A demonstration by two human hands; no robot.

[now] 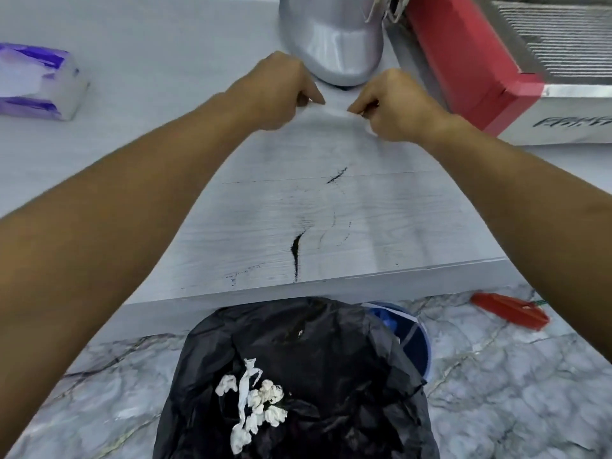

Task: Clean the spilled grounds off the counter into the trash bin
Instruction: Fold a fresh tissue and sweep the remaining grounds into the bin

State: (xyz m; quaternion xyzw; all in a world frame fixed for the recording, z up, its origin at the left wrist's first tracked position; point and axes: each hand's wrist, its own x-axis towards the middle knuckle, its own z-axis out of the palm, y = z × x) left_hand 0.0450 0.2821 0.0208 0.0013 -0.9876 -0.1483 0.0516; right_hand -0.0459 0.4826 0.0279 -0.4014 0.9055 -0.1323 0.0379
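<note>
Both arms reach up the middle of the frame. Left hand [276,91] and right hand [394,106] sit side by side just below the silver appliance base [331,51], each pinching an edge of a thin white tissue [331,111] stretched between them, low over the counter [132,77]. Dark grounds [295,251] lie in streaks at centre frame, thickest near the counter's front edge. Directly below that edge: trash bin [419,346], blue, lined with a black bag [314,359] holding crumpled white tissues [261,402]. Tissue pack [36,82], upper left. Red machine [470,61], upper right. Red object [510,309] on the marble floor [513,392], right.
</note>
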